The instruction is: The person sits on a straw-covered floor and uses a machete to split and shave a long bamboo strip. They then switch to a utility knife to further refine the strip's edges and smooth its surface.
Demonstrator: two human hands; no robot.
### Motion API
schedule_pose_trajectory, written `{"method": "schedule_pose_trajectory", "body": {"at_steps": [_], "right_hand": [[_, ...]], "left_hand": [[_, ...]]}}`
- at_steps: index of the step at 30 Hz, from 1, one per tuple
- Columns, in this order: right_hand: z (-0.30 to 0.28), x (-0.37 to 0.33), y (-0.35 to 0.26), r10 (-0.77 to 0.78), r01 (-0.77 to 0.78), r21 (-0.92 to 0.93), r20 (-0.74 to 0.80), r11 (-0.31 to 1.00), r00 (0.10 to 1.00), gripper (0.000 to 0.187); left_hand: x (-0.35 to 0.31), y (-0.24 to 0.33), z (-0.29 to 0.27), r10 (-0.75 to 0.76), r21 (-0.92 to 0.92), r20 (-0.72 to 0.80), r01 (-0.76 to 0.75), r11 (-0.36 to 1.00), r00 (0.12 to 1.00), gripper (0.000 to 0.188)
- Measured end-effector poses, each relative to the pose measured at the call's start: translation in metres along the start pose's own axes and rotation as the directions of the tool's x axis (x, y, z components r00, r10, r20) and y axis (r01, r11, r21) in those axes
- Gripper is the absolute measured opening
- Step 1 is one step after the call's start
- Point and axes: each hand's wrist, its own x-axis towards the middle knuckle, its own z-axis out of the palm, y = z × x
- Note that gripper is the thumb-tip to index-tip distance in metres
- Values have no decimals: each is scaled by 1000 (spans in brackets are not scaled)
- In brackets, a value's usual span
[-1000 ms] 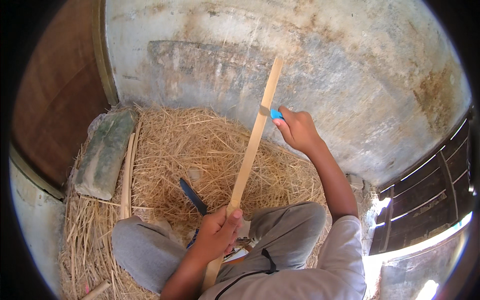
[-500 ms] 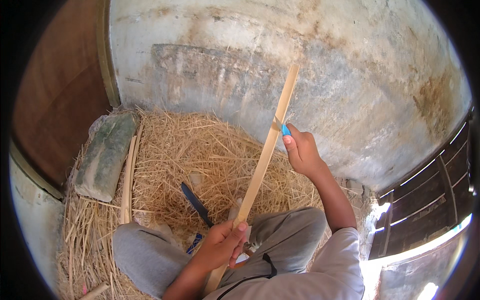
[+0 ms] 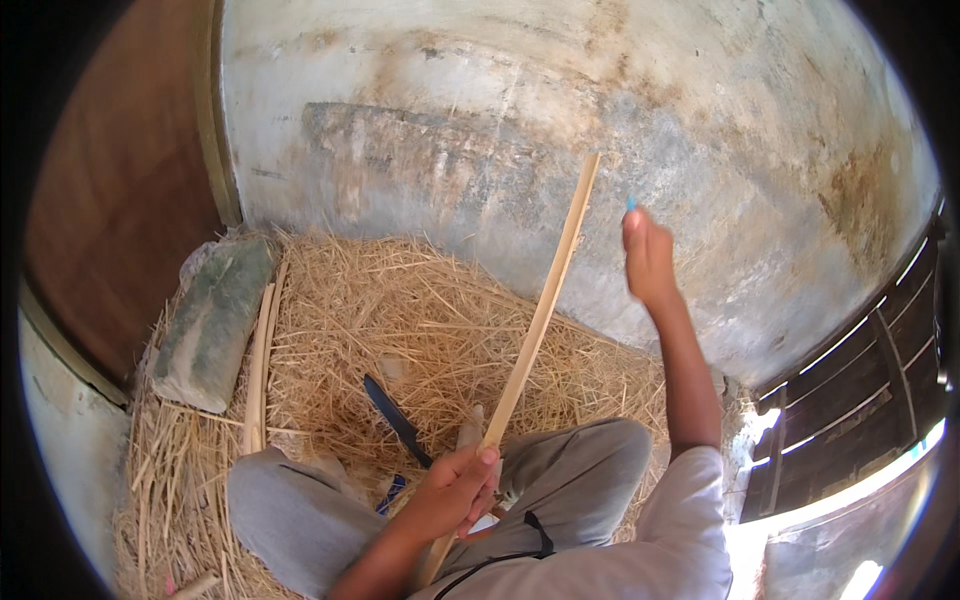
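Note:
A long pale bamboo strip (image 3: 537, 325) slants up from my lap toward the wall. My left hand (image 3: 450, 492) is closed round its lower part, thumb along the top, and the lower end passes under my wrist. Off to the right of the strip's upper end, my right hand (image 3: 650, 252) is raised and closed on a small blue-handled knife (image 3: 631, 203). Only a bit of blue shows above the thumb; I cannot make out the blade. The knife is apart from the strip. A thin curl seems to hang by the strip's tip.
Straw and shavings (image 3: 440, 300) cover the floor round my crossed legs. A dark blade (image 3: 395, 415) lies there by my left hand. At the left are a greyish-green block (image 3: 215, 325) and narrow strips (image 3: 262, 365). A stained wall (image 3: 480, 160) rises in front.
My right hand has moved up and right with the knife, off the bamboo strip. The strip has turned slightly in my left hand, showing a narrower face.

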Motion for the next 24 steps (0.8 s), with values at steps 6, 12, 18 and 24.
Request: {"method": "schedule_pose_trajectory", "body": {"at_steps": [6, 12, 18, 24], "right_hand": [[22, -66, -57, -234, 225, 66, 264, 972, 936, 55], [19, -10, 7, 207, -193, -94, 183, 977, 961, 63], [1, -12, -16, 128, -58, -199, 363, 978, 923, 68], [4, -64, -79, -178, 199, 2, 462, 980, 869, 61]], "left_hand": [[-4, 1, -1, 94, 142, -27, -89, 986, 995, 44], [-3, 1, 15, 169, 361, -72, -132, 923, 983, 44], [-2, -7, 6, 101, 186, -46, -91, 978, 994, 40], [1, -11, -9, 192, 288, -64, -166, 943, 979, 46]]}}
